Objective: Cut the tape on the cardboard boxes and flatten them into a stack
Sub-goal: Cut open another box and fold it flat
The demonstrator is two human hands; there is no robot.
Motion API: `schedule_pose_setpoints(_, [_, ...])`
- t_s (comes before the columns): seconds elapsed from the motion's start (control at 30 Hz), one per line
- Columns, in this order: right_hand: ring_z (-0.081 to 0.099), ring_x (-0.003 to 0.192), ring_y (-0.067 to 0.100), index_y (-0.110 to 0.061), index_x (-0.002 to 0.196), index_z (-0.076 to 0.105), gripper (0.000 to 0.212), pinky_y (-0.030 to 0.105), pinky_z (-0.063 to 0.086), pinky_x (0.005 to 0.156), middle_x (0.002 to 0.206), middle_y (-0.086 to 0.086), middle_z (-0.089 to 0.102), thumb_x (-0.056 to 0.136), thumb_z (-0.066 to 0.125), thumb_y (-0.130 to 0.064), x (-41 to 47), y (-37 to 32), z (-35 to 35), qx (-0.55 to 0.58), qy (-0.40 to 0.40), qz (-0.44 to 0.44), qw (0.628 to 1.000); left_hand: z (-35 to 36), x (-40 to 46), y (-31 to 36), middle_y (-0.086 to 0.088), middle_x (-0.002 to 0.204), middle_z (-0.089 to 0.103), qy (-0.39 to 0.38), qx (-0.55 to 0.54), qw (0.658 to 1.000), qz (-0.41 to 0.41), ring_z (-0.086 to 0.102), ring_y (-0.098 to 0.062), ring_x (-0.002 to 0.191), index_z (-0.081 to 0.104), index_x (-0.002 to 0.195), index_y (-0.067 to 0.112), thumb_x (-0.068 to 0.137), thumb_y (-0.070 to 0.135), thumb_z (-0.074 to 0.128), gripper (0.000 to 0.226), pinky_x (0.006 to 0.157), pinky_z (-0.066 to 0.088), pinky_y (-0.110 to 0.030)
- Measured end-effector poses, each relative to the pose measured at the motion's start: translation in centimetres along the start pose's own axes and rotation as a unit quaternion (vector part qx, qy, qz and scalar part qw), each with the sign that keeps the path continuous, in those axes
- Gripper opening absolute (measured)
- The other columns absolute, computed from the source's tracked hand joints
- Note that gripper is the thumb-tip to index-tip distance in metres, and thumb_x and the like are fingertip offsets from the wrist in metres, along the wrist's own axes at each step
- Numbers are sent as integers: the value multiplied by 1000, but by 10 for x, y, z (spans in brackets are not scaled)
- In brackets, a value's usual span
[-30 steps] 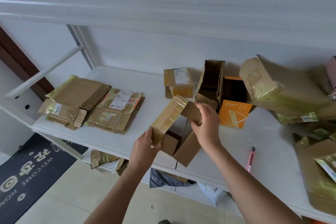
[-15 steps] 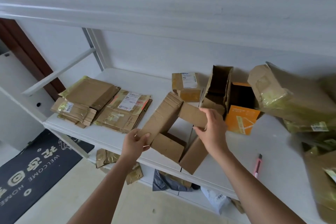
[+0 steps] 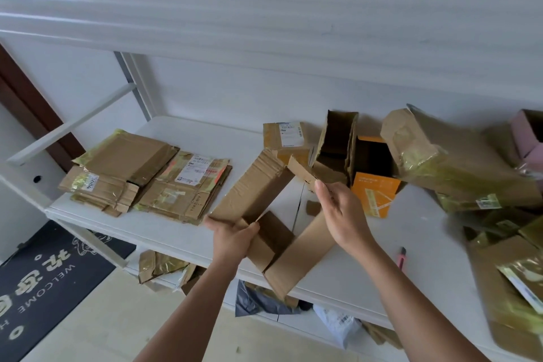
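I hold an opened brown cardboard box [image 3: 249, 188] over the front of the white shelf [image 3: 346, 273], spread out with its flaps loose. My left hand [image 3: 232, 233] grips its near left corner. My right hand [image 3: 338, 211] pinches the far flap near its torn edge. Two stacks of flattened boxes [image 3: 141, 176] lie on the left of the shelf. A pink utility knife [image 3: 401, 257] lies on the shelf to the right of my right arm.
Unflattened boxes stand behind: a small taped labelled one [image 3: 286, 138], an open brown one [image 3: 338, 144], an orange one [image 3: 373, 188]. Large taped parcels [image 3: 449, 164] crowd the right side. Below, a lower shelf holds scraps and bags. A dark welcome mat [image 3: 44, 279] lies on the floor at left.
The box has been unfolded and spread wider and flatter. My left hand slid down to its near corner and my right hand moved to the far flap. The camera tilted up a little.
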State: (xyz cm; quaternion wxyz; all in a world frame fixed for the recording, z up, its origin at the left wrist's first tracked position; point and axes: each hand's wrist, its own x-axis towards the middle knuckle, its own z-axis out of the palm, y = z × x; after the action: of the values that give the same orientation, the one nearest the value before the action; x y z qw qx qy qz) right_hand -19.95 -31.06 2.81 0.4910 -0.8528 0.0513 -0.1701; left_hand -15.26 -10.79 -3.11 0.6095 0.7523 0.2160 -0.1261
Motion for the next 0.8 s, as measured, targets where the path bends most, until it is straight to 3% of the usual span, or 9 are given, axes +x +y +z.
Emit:
schedule_pose_setpoints(0.07, [52,60,15,-3,83,59,48,29,39,52,71,13,53,99,39,-44,2,-2,-2,25,11,24,999,-1,-3,8,-4,100,56,-37,-13,998,39,62,-22,92,4,147,23,85,10,69,91,83,58,-49])
schedule_pose_setpoints(0.13, [60,73,20,0,101,63,47,41,49,62,85,20,61,102,38,-40,4,-5,-7,51,23,44,997,-9,-8,19,-1,101,56,-89,-16,992,86,62,-19,84,8,150,31,90,3,59,83,75,56,-37])
schedule_pose_setpoints(0.23, [58,83,22,-1,117,60,42,36,50,77,89,15,61,105,37,-34,5,-9,-18,94,41,79,992,-28,-10,37,2,101,64,-96,9,981,171,63,-26,89,43,139,31,91,-8,47,63,73,54,-34])
schedule_pose_setpoints(0.3, [61,89,15,-14,121,58,24,30,53,83,93,3,59,106,39,-19,2,-11,-22,161,46,117,979,-45,-12,49,7,107,67,-105,41,970,215,62,-20,99,62,123,37,88,-14,42,65,82,54,-40])
schedule_pose_setpoints(0.4, [67,102,25,-30,111,56,41,32,61,78,109,6,60,99,42,6,-9,-2,-15,289,5,184,939,-67,-8,56,-3,130,63,-134,126,939,291,59,-18,118,69,114,43,84,-23,40,78,85,54,-43])
schedule_pose_setpoints(0.47, [68,104,29,-32,112,55,49,33,61,78,116,7,61,93,49,13,-20,8,-3,311,-4,232,922,-73,-4,52,6,149,43,-168,195,916,307,40,-10,138,67,116,48,82,-25,38,86,97,51,-32])
schedule_pose_setpoints(0.53, [68,103,30,-27,117,55,52,37,61,79,115,8,62,89,51,16,-32,25,10,324,-5,302,897,-68,-4,41,13,151,32,-211,293,887,288,37,-7,133,60,125,49,82,-21,38,85,95,47,-20])
schedule_pose_setpoints(0.67, [73,86,35,-2,122,53,37,38,61,66,109,26,66,89,45,13,-48,69,24,306,25,448,840,-33,-12,-1,11,145,35,-279,435,815,261,38,-12,128,44,143,38,94,0,43,63,107,35,-27])
schedule_pose_setpoints(0.8, [74,78,33,2,110,53,26,37,61,63,105,28,67,90,38,7,-52,94,14,211,8,496,842,-3,-2,-49,4,163,18,-293,530,765,218,10,-26,151,37,148,39,99,9,45,58,121,18,-41])
